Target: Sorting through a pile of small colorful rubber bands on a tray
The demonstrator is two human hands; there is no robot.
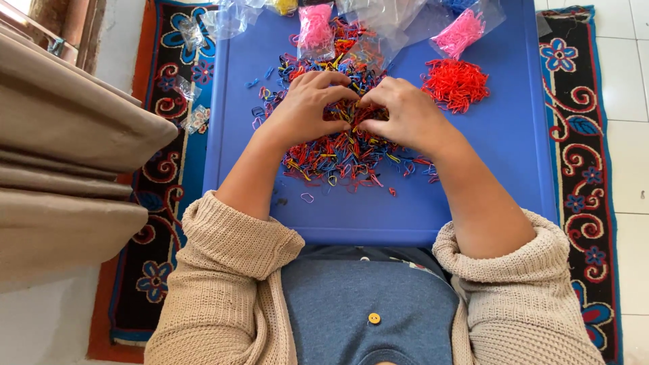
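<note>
A heap of small mixed-colour elastic bands (338,157) lies in the middle of a blue table (514,169). Both hands rest on the heap, side by side, fingers curled down into the bands. My left hand (307,108) and my right hand (400,115) meet at the fingertips, which pinch at bands in the pile. What sits between the fingertips is too small to tell. A separate pile of red bands (455,84) lies to the right of my right hand.
Clear plastic bags with pink bands (316,28) (461,32) and empty bags (378,15) lie at the table's far edge. A patterned rug (581,155) surrounds the table. Beige cushions (64,169) stand at the left. White floor tiles (632,81) are at the right.
</note>
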